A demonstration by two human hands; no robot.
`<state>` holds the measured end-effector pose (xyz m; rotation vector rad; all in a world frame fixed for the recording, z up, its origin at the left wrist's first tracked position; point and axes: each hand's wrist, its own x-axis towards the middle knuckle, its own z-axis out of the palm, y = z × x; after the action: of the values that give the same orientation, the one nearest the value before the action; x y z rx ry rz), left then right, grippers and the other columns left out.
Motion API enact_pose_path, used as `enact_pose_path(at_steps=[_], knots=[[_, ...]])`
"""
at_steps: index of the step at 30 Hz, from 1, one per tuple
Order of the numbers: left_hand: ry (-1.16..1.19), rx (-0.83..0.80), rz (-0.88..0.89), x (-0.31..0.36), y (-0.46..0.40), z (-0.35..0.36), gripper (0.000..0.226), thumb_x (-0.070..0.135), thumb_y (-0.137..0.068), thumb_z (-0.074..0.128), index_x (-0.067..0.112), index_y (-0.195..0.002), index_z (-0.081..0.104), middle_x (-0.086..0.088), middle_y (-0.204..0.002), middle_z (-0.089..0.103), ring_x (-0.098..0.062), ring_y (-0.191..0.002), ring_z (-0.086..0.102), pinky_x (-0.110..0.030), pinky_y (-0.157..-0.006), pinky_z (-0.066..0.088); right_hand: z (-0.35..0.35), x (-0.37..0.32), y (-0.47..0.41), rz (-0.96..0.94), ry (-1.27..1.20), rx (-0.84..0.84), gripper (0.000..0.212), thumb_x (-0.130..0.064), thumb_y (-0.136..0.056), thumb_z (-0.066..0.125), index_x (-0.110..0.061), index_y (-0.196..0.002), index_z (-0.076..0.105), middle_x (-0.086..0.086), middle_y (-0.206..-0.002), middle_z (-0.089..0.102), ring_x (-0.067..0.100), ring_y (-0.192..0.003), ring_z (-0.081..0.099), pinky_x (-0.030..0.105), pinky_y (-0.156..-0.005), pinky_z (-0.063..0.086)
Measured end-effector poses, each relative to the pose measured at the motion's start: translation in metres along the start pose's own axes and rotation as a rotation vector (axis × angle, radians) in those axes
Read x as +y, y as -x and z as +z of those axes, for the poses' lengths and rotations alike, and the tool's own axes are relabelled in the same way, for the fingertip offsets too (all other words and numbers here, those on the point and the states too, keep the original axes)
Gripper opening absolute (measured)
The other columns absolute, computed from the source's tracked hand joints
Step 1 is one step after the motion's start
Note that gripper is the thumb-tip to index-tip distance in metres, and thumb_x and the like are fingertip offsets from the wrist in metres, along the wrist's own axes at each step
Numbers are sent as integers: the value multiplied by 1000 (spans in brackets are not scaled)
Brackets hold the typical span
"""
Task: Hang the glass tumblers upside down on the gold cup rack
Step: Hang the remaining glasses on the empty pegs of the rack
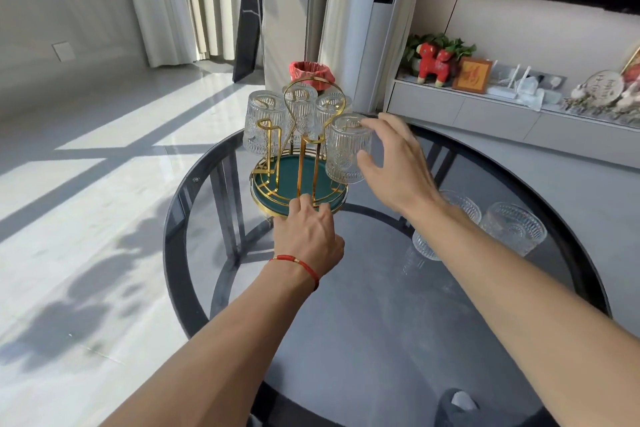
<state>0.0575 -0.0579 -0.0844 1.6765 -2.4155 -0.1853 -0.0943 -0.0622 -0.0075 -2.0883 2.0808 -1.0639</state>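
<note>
Four glass tumblers are hanging mouth-down on the gold cup rack (298, 163), which is standing on the round glass table (346, 305). The right hand (394, 163) is spread beside the nearest hung tumbler (348, 149), fingertips touching or nearly touching it, not clamping; can't tell if it is releasing. The left hand (306, 236) is bracing the rack's green tray base (291, 173), fingers pressed on the rim. Two front prongs are looking empty. At least two loose tumblers (512, 230) are sitting on the table behind the right forearm, so roughly two-thirds done.
</note>
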Motion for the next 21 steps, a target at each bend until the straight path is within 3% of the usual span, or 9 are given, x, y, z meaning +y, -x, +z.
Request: enact_pose_path(at_steps=[2, 4, 7, 10, 13, 17, 21], knots=[[-1, 69, 33, 11, 2, -2, 36, 36, -89, 55, 14, -118, 58, -12, -119, 52, -33, -116, 47, -48, -91, 46, -11, 8, 29, -49, -21, 59, 37, -9, -95, 62, -12, -132, 65, 8, -144, 58, 26, -133, 54, 28, -112, 37], [111, 98, 136, 22, 6, -1, 38, 32, -88, 57, 16, -123, 60, -11, -119, 55, -31, -116, 48, -46, -92, 46, -22, 18, 64, -82, -36, 85, 28, -3, -93, 61, -12, -118, 71, 4, -122, 68, 21, -109, 65, 30, -98, 50], [373, 10, 289, 40, 12, 2, 44, 26, -86, 61, 17, -129, 59, -9, -127, 58, -29, -120, 50, -42, -98, 46, -36, 39, 117, -76, -11, 51, 26, 4, -90, 59, -14, -98, 76, -5, -95, 75, 13, -79, 68, 28, -76, 55], [500, -3, 380, 56, 16, 4, 45, 14, -82, 64, 18, -127, 61, -6, -126, 62, -23, -112, 59, -33, -92, 49, -51, 58, 138, 183, -162, 4, 37, 2, -86, 51, -22, -75, 76, -9, -71, 76, 6, -55, 68, 20, -59, 53], [653, 45, 411, 72, 17, 7, 46, 6, -81, 64, 19, -125, 62, 0, -120, 64, -16, -99, 63, -28, -85, 53, -62, 68, 134, 365, -389, 3, 37, -16, -85, 40, -21, -68, 73, 1, -65, 74, 18, -43, 63, 20, -45, 46], [690, 85, 330, 100, 5, 11, 69, 27, -85, 73, 15, -146, 40, -10, -136, 50, -23, -113, 59, -43, -97, 52, -65, 79, 135, 349, -223, -45, 36, -25, -86, 38, -22, -67, 68, -4, -61, 73, 6, -46, 60, 33, -57, 55], [575, 28, 313, 130, -21, 10, 94, 46, -81, 75, 12, -154, 27, -16, -149, 44, -30, -132, 49, -40, -110, 41, -69, 91, 133, 407, -142, -65, 38, -23, -91, 38, -19, -66, 67, -2, -60, 72, 19, -57, 66, 47, -69, 60]])
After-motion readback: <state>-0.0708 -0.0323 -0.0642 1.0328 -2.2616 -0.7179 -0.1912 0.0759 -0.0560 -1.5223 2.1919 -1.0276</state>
